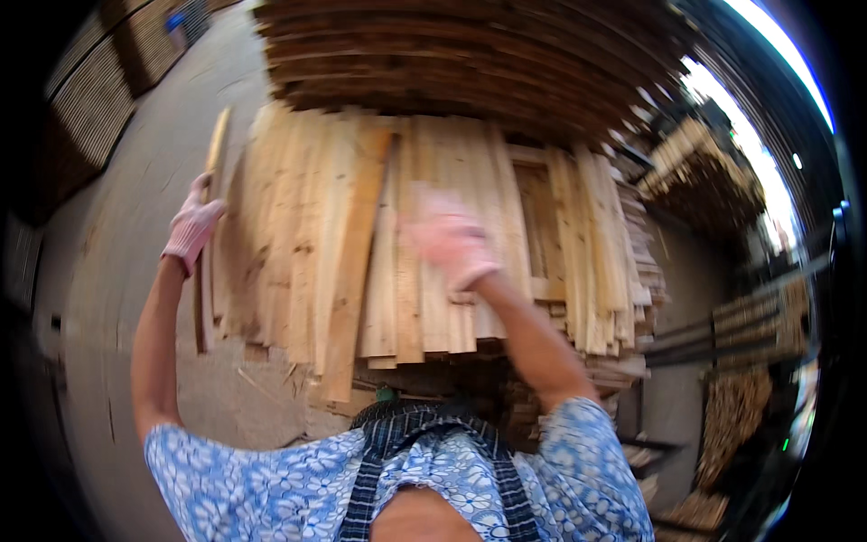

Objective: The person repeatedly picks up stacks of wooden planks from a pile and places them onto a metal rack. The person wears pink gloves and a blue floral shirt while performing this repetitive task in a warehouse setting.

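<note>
My left hand (194,224), in a pink knit glove, is closed round a narrow wooden board (205,280) held upright on edge at the left side of the stack. My right hand (447,237), also gloved in pink, is smeared by motion above the middle of the stack; its fingers cannot be made out. Beneath it lie pale planks (456,316) side by side. One darker, yellowish plank (358,262) rests slantwise on top, its near end jutting past the others.
A tall pile of dark boards (470,63) rises behind the planks. A gap in the top layer (539,217) shows lower boards at the right. More stacked timber (700,172) stands at the far right, and further stacks (90,108) at the far left beyond the concrete floor (117,271).
</note>
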Action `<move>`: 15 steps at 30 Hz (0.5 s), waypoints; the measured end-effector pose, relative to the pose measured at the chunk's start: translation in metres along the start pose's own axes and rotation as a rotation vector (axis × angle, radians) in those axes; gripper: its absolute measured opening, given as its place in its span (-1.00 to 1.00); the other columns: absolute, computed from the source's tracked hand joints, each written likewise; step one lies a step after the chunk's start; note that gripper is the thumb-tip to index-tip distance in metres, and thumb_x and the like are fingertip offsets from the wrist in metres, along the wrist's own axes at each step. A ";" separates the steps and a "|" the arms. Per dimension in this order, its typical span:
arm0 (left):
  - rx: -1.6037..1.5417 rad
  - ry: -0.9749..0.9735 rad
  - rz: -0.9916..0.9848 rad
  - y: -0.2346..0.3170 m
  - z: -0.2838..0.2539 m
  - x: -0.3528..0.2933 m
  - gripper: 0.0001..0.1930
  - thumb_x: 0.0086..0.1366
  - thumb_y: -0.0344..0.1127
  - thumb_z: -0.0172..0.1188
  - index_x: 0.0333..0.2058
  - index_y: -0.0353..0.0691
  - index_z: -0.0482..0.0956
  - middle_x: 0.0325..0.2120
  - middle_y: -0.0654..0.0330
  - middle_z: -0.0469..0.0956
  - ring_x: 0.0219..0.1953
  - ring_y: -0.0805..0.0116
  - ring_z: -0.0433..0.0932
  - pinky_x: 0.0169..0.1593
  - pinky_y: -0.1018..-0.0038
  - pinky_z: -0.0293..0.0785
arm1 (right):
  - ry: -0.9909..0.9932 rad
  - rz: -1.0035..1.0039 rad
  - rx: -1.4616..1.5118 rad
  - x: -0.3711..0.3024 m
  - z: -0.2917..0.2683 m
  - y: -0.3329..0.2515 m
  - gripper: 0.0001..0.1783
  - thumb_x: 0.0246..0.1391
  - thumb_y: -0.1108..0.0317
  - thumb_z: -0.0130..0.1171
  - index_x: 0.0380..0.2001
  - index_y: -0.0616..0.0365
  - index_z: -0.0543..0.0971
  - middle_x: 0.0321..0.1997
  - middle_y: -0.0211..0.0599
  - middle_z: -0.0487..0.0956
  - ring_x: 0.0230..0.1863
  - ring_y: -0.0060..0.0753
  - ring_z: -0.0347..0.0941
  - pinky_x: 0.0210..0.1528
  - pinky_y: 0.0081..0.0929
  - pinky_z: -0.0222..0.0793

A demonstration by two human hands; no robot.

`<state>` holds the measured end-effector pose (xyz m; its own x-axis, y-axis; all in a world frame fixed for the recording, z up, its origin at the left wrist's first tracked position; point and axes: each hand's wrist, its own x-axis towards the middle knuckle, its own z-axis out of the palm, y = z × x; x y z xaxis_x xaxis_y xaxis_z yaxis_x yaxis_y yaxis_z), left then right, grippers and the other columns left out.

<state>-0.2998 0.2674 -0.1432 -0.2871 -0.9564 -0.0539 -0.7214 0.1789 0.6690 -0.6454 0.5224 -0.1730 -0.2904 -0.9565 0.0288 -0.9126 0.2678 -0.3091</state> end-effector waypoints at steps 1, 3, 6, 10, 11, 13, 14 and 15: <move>-0.054 0.033 0.045 0.015 0.009 -0.010 -0.27 0.18 -0.28 0.18 0.38 0.06 0.29 -0.01 -0.01 0.58 -0.14 0.19 0.60 0.00 0.34 0.53 | -0.028 -0.015 0.131 0.003 0.004 -0.035 -0.41 0.30 -0.16 0.02 -0.02 0.21 0.49 -0.17 0.13 0.57 -0.12 -0.02 0.55 -0.05 -0.07 0.49; -0.201 -0.047 0.143 0.020 0.023 -0.005 -0.27 0.21 -0.39 0.18 0.39 0.04 0.27 0.08 0.05 0.53 -0.09 0.24 0.58 0.03 0.37 0.52 | 0.102 0.055 0.068 -0.003 0.009 -0.098 -0.35 0.23 -0.13 0.13 0.13 0.21 0.43 0.15 0.17 0.45 0.14 0.17 0.48 0.16 -0.01 0.44; -0.338 -0.089 0.396 0.042 0.055 -0.006 -0.27 0.24 -0.53 0.17 0.40 -0.02 0.26 0.14 0.11 0.47 -0.07 0.33 0.54 0.02 0.44 0.50 | -0.054 0.272 0.071 0.043 0.033 -0.103 -0.25 0.13 0.02 0.25 0.29 0.15 0.33 0.19 0.25 0.38 0.21 0.25 0.40 0.17 0.02 0.45; -0.418 -0.218 0.285 0.122 0.138 -0.086 -0.30 0.27 -0.50 0.19 0.39 -0.07 0.27 0.08 0.12 0.48 -0.11 0.42 0.50 -0.01 0.53 0.49 | 0.108 0.213 0.328 -0.009 0.013 -0.004 -0.33 0.08 0.13 0.25 0.24 0.07 0.36 0.09 0.28 0.42 0.12 0.29 0.45 0.08 0.00 0.50; -0.384 -0.239 0.280 0.129 0.136 -0.087 -0.30 0.27 -0.50 0.19 0.39 -0.06 0.28 0.06 0.12 0.49 -0.12 0.43 0.50 -0.02 0.54 0.49 | 0.203 0.187 0.339 -0.023 -0.005 0.009 -0.38 0.07 0.15 0.24 0.20 0.06 0.38 0.06 0.28 0.44 0.09 0.30 0.47 0.06 -0.01 0.51; 0.022 -0.173 0.284 0.112 0.157 -0.092 -0.29 0.27 -0.37 0.22 0.40 0.05 0.24 0.15 0.00 0.42 -0.03 0.21 0.51 0.05 0.34 0.52 | 0.192 0.182 0.294 -0.046 -0.046 0.047 -0.47 0.07 0.18 0.18 0.13 0.02 0.43 0.02 0.23 0.49 0.03 0.30 0.50 0.08 0.02 0.48; 0.349 -0.093 0.324 0.100 0.174 -0.095 -0.26 0.28 -0.24 0.24 0.41 0.10 0.19 0.22 -0.09 0.36 0.08 0.02 0.50 0.12 0.15 0.52 | 0.173 0.214 0.180 -0.054 -0.066 0.069 -0.47 0.07 0.16 0.18 0.13 0.01 0.45 0.01 0.20 0.51 0.04 0.27 0.50 0.10 0.03 0.47; 0.731 -0.005 0.331 0.101 0.191 -0.103 -0.26 0.29 -0.13 0.26 0.41 0.12 0.17 0.24 -0.15 0.31 0.16 -0.13 0.45 0.16 0.01 0.48 | 0.158 0.254 0.062 -0.063 -0.088 0.095 -0.48 0.07 0.14 0.18 0.12 0.00 0.48 0.00 0.17 0.53 0.05 0.25 0.50 0.11 0.04 0.45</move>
<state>-0.4631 0.4279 -0.2114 -0.5603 -0.8263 0.0576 -0.8278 0.5610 -0.0040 -0.7390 0.6187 -0.1208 -0.5526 -0.8286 0.0894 -0.7872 0.4837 -0.3826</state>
